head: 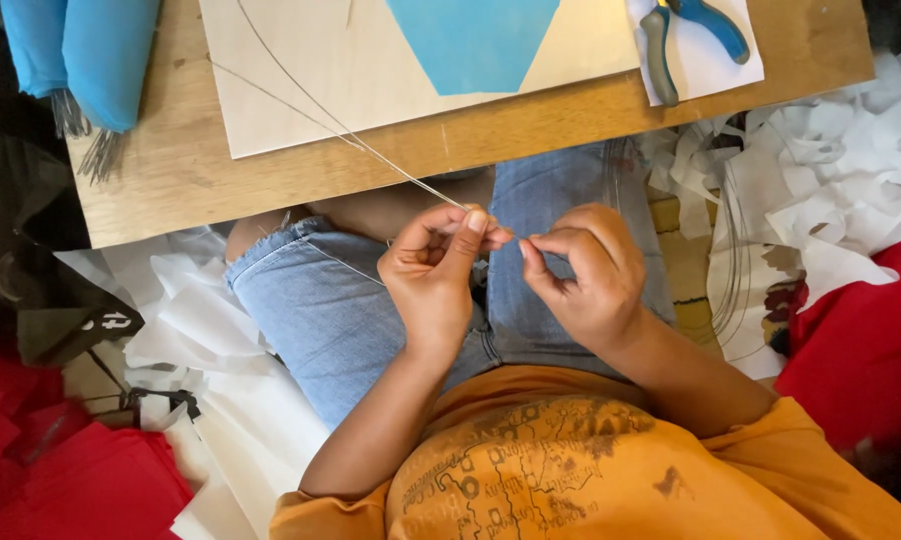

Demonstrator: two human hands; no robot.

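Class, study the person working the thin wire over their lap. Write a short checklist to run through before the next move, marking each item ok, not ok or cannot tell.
1. Left hand has a grip on the wire: ok, pinched between thumb and fingers.
2. Right hand has a grip on the wire end: cannot tell, the fingertips hide it.
3. Wire runs free across the wooden board: ok, no snag is visible.
4. Pliers within sight: ok, they lie on white paper on the board.
5. Blue sheet lies flat: ok.
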